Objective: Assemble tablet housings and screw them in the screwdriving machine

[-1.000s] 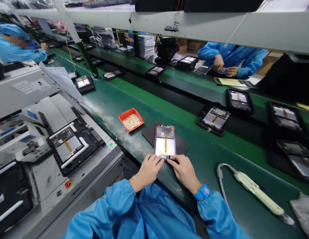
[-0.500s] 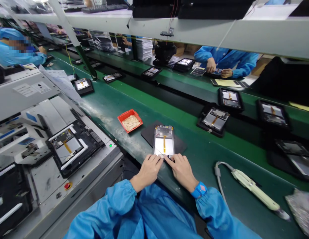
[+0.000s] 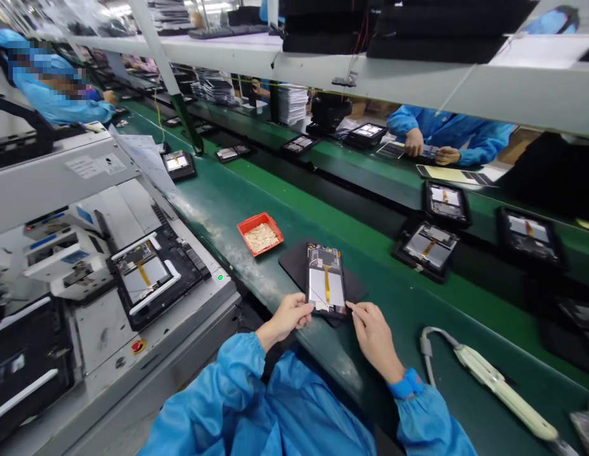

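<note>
An opened tablet (image 3: 319, 287), showing its circuit board, silvery battery and an orange ribbon strip, is tilted over a dark pad (image 3: 294, 263) on the green bench. My left hand (image 3: 289, 318) grips its lower left corner, thumb on top and fingers curled beneath. At the lower right corner, my right hand (image 3: 374, 332) pinches the edge with thumb and index finger, the other fingers bent in. A blue band (image 3: 408, 384) circles my right wrist.
An orange tray (image 3: 275, 223) of small pale pieces stands left of the pad. To the right lies a pale electric screwdriver (image 3: 503, 386) with its cable. A grey machine (image 3: 180, 310) holds another opened tablet (image 3: 141, 272). More opened tablets line the belt; a co-worker's hands (image 3: 446, 155) work across it.
The tablet's lower end has come up off the pad. My hands have spread from its bottom edge to its two lower corners. The whole view has shifted slightly.
</note>
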`<state>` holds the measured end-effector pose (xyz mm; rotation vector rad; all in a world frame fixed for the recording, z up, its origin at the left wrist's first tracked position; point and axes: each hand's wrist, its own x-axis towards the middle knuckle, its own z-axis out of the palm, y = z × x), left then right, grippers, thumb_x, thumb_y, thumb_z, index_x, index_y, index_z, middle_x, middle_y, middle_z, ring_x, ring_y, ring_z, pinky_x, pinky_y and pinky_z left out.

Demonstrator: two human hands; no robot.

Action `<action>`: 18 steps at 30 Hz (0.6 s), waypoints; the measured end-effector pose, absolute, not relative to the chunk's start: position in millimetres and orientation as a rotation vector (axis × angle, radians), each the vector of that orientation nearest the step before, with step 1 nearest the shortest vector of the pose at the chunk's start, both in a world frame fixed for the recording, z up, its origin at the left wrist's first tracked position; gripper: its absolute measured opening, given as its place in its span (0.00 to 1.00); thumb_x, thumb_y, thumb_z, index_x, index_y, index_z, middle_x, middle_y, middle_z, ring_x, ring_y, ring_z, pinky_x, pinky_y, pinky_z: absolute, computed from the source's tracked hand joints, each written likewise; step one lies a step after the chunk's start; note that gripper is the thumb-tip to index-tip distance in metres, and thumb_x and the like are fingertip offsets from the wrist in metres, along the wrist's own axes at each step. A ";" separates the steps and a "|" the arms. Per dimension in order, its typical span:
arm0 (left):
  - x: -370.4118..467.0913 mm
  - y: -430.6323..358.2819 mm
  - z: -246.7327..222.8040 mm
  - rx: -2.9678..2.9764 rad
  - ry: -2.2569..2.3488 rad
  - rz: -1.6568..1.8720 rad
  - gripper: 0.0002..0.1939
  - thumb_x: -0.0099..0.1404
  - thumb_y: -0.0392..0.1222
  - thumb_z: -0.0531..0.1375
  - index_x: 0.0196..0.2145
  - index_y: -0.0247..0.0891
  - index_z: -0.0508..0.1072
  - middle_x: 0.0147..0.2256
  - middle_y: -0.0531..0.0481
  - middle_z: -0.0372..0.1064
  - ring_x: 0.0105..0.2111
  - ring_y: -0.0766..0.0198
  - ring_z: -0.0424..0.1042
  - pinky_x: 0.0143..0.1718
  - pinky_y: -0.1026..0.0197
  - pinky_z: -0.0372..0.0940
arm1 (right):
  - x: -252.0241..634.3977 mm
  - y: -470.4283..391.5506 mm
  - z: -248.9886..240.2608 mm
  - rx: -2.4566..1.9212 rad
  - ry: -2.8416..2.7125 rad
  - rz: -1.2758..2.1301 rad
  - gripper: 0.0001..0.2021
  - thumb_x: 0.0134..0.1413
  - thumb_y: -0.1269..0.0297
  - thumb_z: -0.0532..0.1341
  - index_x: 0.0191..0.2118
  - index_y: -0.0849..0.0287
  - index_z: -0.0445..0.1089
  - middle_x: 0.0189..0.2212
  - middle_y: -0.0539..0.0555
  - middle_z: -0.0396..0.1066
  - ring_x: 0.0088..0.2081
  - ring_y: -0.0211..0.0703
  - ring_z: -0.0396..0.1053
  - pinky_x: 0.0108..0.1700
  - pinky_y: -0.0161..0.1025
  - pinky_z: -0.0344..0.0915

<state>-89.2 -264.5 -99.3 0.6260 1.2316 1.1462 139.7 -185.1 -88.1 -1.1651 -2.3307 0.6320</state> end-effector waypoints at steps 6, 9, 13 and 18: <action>-107.3 -307.8 -70.1 0.561 1.061 1.411 0.19 0.58 0.53 0.66 0.29 0.36 0.66 0.19 0.55 0.67 0.13 0.76 0.55 0.14 0.70 0.44 | 101.2 -198.9 -42.1 -1.182 -1.968 1.334 0.25 0.64 0.47 0.54 0.57 0.60 0.67 0.40 0.57 0.75 0.38 0.47 0.73 0.43 0.43 0.70; -133.0 -335.2 -56.0 0.518 1.066 1.521 0.18 0.58 0.53 0.66 0.30 0.35 0.67 0.19 0.55 0.67 0.12 0.77 0.54 0.14 0.70 0.43 | 60.1 -212.2 -21.7 -0.991 -2.023 1.652 0.23 0.64 0.46 0.54 0.48 0.60 0.72 0.30 0.54 0.73 0.29 0.43 0.70 0.32 0.38 0.68; -177.4 -379.6 -44.5 0.439 1.144 1.676 0.19 0.58 0.53 0.67 0.30 0.35 0.67 0.18 0.56 0.66 0.11 0.78 0.50 0.13 0.70 0.41 | 0.4 -213.9 -12.9 -0.847 -2.283 1.519 0.20 0.65 0.49 0.54 0.46 0.59 0.72 0.28 0.52 0.72 0.28 0.42 0.69 0.29 0.37 0.65; -225.1 -465.8 -46.9 0.296 1.411 1.883 0.19 0.58 0.53 0.66 0.28 0.35 0.67 0.17 0.57 0.64 0.12 0.77 0.50 0.14 0.70 0.41 | -125.6 -211.2 -26.5 -0.544 -2.426 0.803 0.15 0.64 0.56 0.55 0.49 0.58 0.72 0.44 0.58 0.74 0.44 0.49 0.71 0.46 0.44 0.66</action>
